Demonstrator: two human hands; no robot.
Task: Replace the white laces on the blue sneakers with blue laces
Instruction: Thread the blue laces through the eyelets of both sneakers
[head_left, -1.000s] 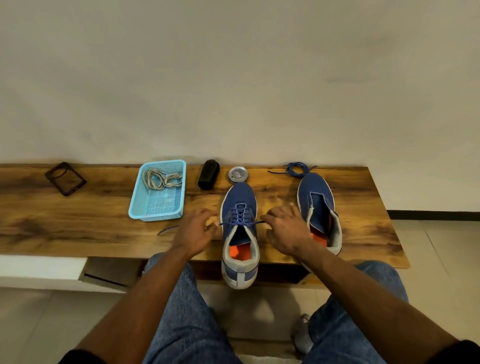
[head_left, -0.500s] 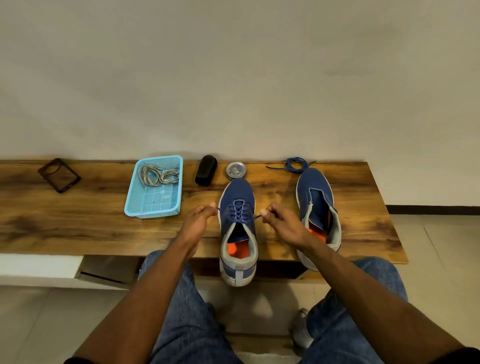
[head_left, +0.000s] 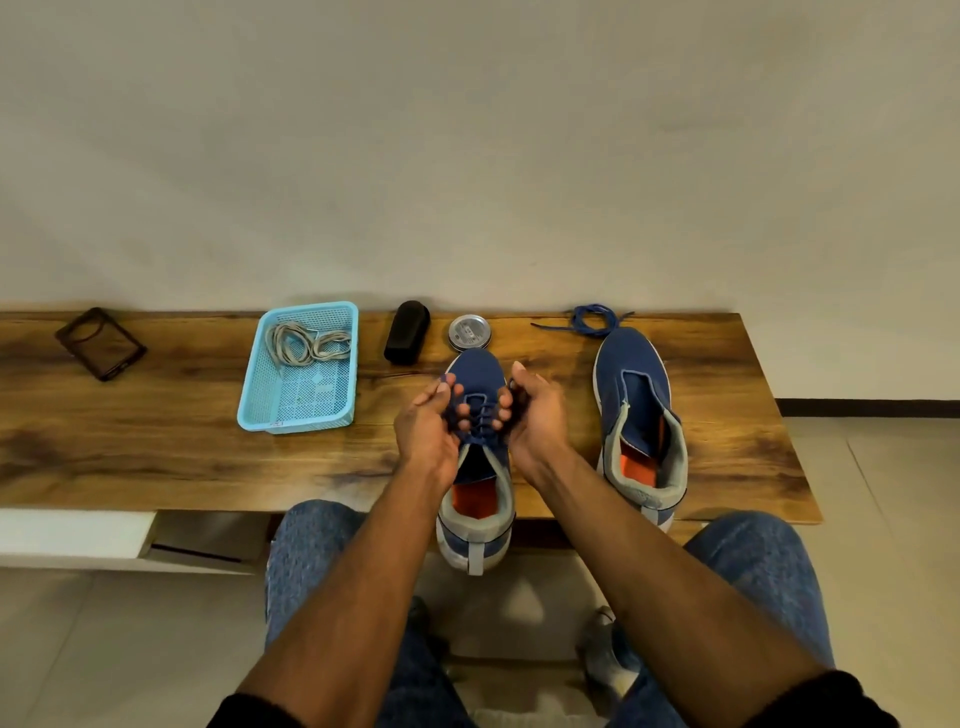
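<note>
Wood-grained and dark-streaked, the long brown tabletop (head_left: 156, 452) runs along a pale wall, its near edge facing the seated person's knees and its right end stopping short of the tiled floor. The laced blue mesh sneaker with grey collar (head_left: 475, 499) overhangs the near edge at the heel; the left hand (head_left: 427, 431) and right hand (head_left: 535, 421) flank its throat, fingers curled around the dark blue lace (head_left: 480, 415). The unlaced blue sneaker (head_left: 636, 421) stands just right, heel also past the edge. A light blue plastic mesh basket (head_left: 304, 410) holds the coiled white laces (head_left: 306, 343). The loose blue lace (head_left: 592, 319) lies by the far edge.
</note>
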